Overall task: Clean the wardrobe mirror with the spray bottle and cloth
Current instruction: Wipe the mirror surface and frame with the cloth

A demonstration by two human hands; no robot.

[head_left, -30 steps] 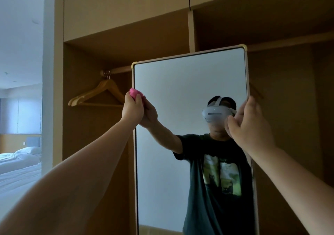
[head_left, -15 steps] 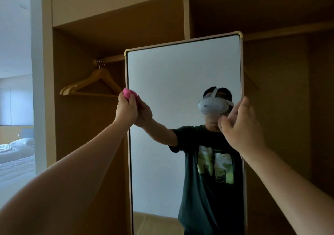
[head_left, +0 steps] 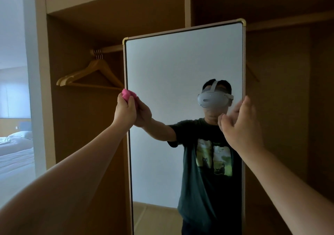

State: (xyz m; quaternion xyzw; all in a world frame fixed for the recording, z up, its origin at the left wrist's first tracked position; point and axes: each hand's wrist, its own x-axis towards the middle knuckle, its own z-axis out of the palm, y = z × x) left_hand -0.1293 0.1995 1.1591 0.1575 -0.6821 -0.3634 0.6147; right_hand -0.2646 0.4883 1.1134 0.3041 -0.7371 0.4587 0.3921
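Left hand (head_left: 125,111) is clenched around the balled-up pink cloth (head_left: 126,94), holding it against the left edge of the mirror (head_left: 180,68). Right hand (head_left: 242,124) is at the mirror's right edge with its fingers curved, but I honestly can't tell if it's gripping the frame. The mirror stands in the open wardrobe (head_left: 75,126), and wooden hangers (head_left: 90,75) hang on the rail just left of it.

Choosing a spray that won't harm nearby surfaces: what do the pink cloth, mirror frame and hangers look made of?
Pink cloth: soft fuzzy fabric, perhaps microfibre, bunched in the left hand.
Mirror frame: thin, matte pinkish strip, metal or plastic, unclear; shiny gold-coloured corner caps.
Hangers: pale wood with slight sheen, likely varnished.
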